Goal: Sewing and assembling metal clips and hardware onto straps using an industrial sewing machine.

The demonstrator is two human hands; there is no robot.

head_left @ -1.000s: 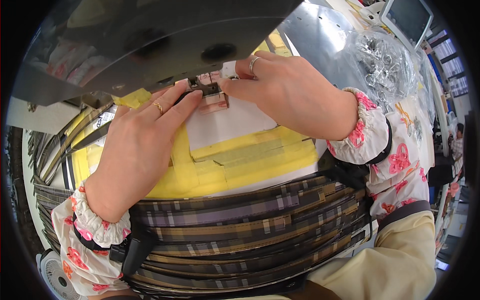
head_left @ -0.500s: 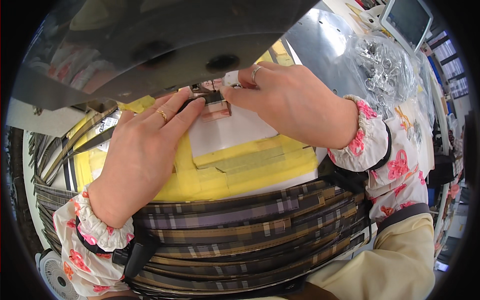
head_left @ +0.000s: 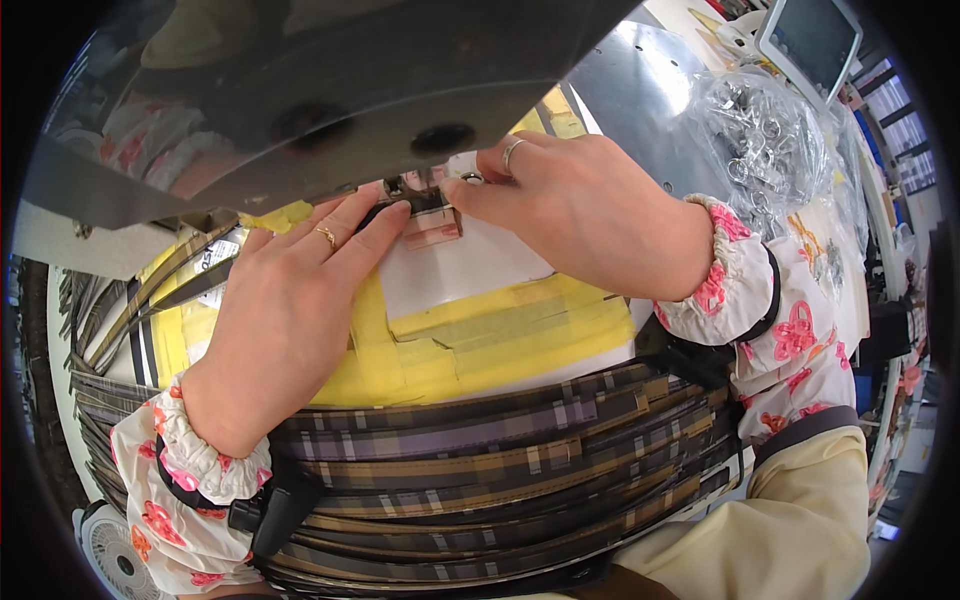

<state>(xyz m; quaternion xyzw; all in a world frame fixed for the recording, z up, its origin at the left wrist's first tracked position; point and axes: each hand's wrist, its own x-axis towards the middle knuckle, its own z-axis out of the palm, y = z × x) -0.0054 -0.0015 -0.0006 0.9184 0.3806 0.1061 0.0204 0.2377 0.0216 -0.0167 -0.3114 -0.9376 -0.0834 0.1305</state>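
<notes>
Both my hands work close beneath the dark head of a sewing machine (head_left: 300, 110). My left hand (head_left: 285, 310) reaches in from the lower left. Its thumb and index finger close round a narrow dark strap (head_left: 372, 214) beside the presser foot (head_left: 425, 190). My right hand (head_left: 600, 205) comes from the right with fingers curled. Between its thumb and index finger shows a small shiny metal fitting (head_left: 472, 178), partly hidden by the fingers. A clear pinkish plate (head_left: 433, 231) lies just in front of the foot. The machine head hides the far fingertips.
Yellow tape (head_left: 480, 330) covers the white work surface. Many plaid straps (head_left: 480, 440) lie across the front edge, and more straps (head_left: 110, 310) hang at the left. A clear bag of metal hooks (head_left: 765, 140) and a tablet (head_left: 812, 45) are at the right. A small fan (head_left: 115, 555) stands lower left.
My left hand has shifted very slightly downward, and the fittings round the presser foot look a little different. The right hand keeps nearly the same place and grip.
</notes>
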